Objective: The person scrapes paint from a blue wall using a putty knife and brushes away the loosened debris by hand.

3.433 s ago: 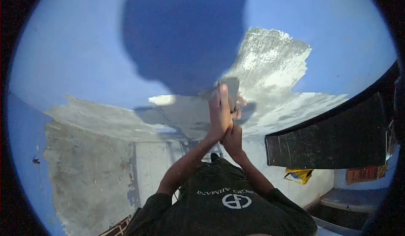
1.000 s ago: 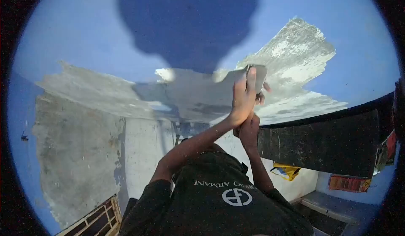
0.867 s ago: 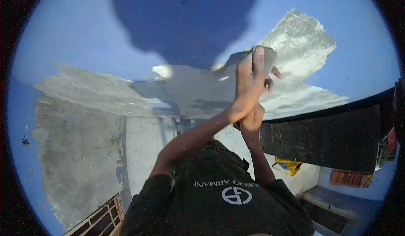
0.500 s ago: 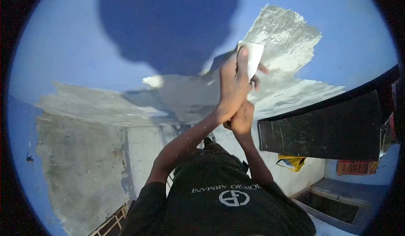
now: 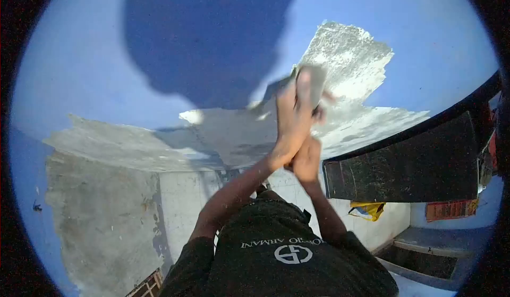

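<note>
My left hand is closed on a flat, wide scraper, the thumb lying along its face and blurred fingertips showing past its right side. The scraper is up against the blue wall, at the lower left of a bare patch where grey and whitish plaster shows. Just below, my right hand is closed close to my left wrist. Whatever it grips, perhaps the scraper's handle, is hidden behind the hands. Motion smears the scraper and fingers.
More stripped plaster spreads across the lower left wall. A large dark panel is at the right, with a yellow bag under it. A dark recess lies at lower right. My shadow falls on the wall.
The view has shifted, so wall patch and hands both appear lower. The scraper's face has turned from bright white to dull grey, as if tilted. Both hands keep their hold.
</note>
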The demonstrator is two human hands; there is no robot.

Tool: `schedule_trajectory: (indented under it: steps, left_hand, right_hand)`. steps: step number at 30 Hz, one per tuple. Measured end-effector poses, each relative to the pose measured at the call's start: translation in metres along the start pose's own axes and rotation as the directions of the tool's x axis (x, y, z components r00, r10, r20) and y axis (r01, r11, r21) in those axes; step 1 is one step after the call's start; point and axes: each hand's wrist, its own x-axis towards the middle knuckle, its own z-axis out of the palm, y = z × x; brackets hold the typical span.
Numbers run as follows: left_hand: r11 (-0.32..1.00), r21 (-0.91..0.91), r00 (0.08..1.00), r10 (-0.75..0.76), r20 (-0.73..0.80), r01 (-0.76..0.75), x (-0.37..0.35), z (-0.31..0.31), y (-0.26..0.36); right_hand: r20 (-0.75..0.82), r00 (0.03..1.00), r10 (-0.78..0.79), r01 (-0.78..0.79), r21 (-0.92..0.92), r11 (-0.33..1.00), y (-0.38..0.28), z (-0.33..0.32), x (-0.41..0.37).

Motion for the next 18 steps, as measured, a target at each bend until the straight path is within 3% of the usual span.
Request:
schedule_trajectory:
  steps: [2,3,5,6,7,9,10,12,13,15,16,18]
  left_hand:
    - [1.0,-0.014,1.0,-0.019,0.016,0.02,0.004,0.006,0.019]
    - [1.0,-0.03,0.999,-0.006,0.037,0.008,0.008,0.008,0.026]
    - [0.997,-0.009,0.996,0.073,0.044,-0.072,-0.003,-0.002,0.0]
    - [0.999,-0.036,1.0,-0.028,-0.003,0.028,-0.009,-0.007,-0.017]
    - [0.989,-0.064,0.99,-0.134,-0.047,0.131,-0.008,-0.008,-0.016]
    - [0.995,-0.05,0.996,-0.088,-0.024,0.086,-0.001,0.001,0.001]
    - [0.999,-0.041,1.0,-0.011,0.012,0.011,0.007,0.012,0.026]
    - [0.995,-0.03,0.989,0.103,0.109,-0.1,0.02,0.015,0.045]
    - [0.993,-0.026,0.986,0.12,0.115,-0.118,0.018,0.014,0.04]
    - [0.995,-0.053,0.994,0.086,0.068,-0.082,0.007,0.005,0.01]
    - [0.999,-0.027,0.998,0.018,0.06,-0.017,0.002,0.002,0.009]
    - [0.998,-0.037,0.996,0.06,0.067,-0.057,0.007,0.007,0.024]
  right_hand:
    - [0.163,0.98,0.112,-0.141,0.177,0.974,-0.028,-0.005,0.012]
    - [0.167,0.981,0.098,-0.128,0.175,0.976,-0.021,-0.006,0.012]
    - [0.048,0.997,-0.06,0.061,-0.012,0.998,0.024,-0.007,-0.001]
    - [-0.024,0.966,-0.259,0.25,-0.185,0.95,0.052,-0.006,-0.006]
    - [-0.092,0.972,-0.217,0.196,-0.192,0.961,0.038,0.003,-0.006]
    - [-0.003,0.996,-0.088,0.088,0.008,0.996,0.003,-0.002,0.003]
    - [-0.003,0.998,-0.064,0.064,-0.002,0.998,-0.017,-0.005,0.009]
    - [0.132,0.991,0.022,-0.043,0.156,0.987,-0.048,-0.007,0.028]
    - [0.133,0.991,0.003,-0.025,0.162,0.987,-0.047,-0.007,0.025]
    - [0.074,0.991,0.109,-0.112,0.038,0.993,-0.029,-0.008,0.008]
    - [0.037,0.995,0.091,-0.093,0.051,0.994,-0.024,-0.003,0.004]
    - [0.048,0.999,-0.005,0.003,0.042,0.999,-0.033,-0.003,0.013]
